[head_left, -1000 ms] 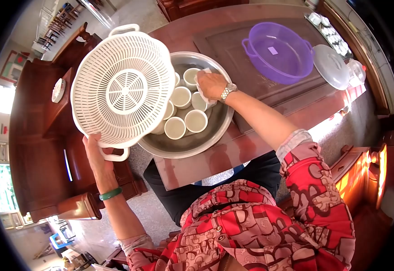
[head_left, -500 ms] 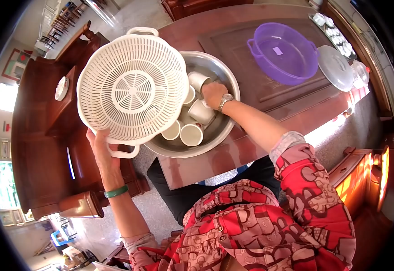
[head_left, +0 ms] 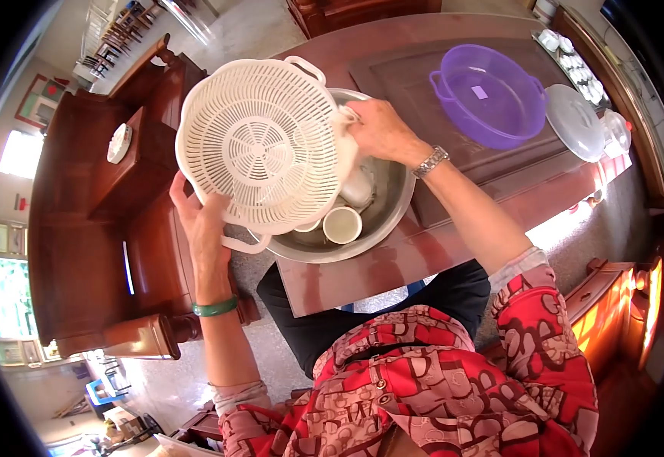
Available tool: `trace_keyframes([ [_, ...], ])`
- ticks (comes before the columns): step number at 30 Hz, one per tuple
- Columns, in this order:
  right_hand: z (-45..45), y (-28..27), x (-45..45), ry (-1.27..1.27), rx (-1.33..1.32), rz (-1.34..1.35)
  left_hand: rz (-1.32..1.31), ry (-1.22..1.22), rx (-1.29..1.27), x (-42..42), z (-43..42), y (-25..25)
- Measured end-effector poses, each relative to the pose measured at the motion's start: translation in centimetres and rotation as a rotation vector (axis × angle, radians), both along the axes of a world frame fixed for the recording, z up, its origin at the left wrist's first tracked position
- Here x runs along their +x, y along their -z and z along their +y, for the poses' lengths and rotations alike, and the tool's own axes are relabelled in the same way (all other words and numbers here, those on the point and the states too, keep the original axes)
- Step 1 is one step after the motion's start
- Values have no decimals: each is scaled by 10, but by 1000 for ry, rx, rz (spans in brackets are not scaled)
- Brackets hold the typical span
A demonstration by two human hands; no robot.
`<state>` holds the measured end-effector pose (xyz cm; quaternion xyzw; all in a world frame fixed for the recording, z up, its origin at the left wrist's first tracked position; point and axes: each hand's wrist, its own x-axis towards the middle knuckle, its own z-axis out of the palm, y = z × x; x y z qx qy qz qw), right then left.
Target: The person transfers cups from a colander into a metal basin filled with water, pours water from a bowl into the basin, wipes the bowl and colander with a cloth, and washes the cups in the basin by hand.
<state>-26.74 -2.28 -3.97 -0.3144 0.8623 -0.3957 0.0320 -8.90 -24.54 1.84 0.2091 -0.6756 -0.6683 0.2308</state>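
Observation:
A white plastic colander (head_left: pixel 259 148) with two loop handles is held tilted above the left part of the metal basin (head_left: pixel 406 186). My left hand (head_left: pixel 204 221) grips its lower left rim, beside the lower handle. My right hand (head_left: pixel 385 131), fingers closed, is at the colander's right rim. Something whitish shows at its fingertips, too blurred to tell apart from the rim. In the basin, a white cup (head_left: pixel 342 224) stands with its mouth up, and another white cup (head_left: pixel 357 186) lies near it. The colander hides the rest of the basin's contents.
A purple two-handled basin (head_left: pixel 488 95) stands on the wooden table (head_left: pixel 454 217). To its right are a translucent lid (head_left: pixel 574 122), a clear jar (head_left: pixel 615 133) and a tray of small white cups (head_left: pixel 576 68). A wooden bench (head_left: pixel 65 221) is at left.
My right hand has come up out of the basin to the colander's right rim. The colander has turned and moved right in view, with my left hand still on it.

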Motion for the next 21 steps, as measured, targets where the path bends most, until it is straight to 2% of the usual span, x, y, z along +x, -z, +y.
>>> trace_keyframes([
  [2, -20, -2, 0, 8, -293, -3, 29, 43, -19, -3, 4, 10],
  [6, -47, 27, -4, 9, -313, 105, 91, 88, 22, -11, 33, 16],
  [7, -49, 32, -2, 12, -140, 136, 105, 109, 58, -11, 35, 19],
  [8, -47, 38, 2, 12, -143, 136, 111, 111, 83, -12, 36, 24],
  [11, -38, 35, 28, 20, 173, -53, 110, 109, 108, -15, 38, 32],
  [12, -36, 37, 31, 18, 173, -47, 115, 106, 108, -16, 38, 33],
  [14, -34, 41, 41, -233, 286, -159, 131, 99, 157, -18, 39, 36],
  [15, -37, 38, 49, -234, 281, -154, 116, 108, 175, -19, 40, 35],
  [17, -48, 29, 66, -383, 41, -14, 135, 109, 181, -21, 45, 39],
  [18, -59, 25, 67, -382, 37, -15, 150, 111, 190, -20, 46, 42],
  [20, -86, 15, 65, -386, -220, 251, 81, 114, 154, -18, 49, 38],
  [21, -98, 11, 57, -382, -224, 251, 85, 127, 144, -17, 48, 38],
])
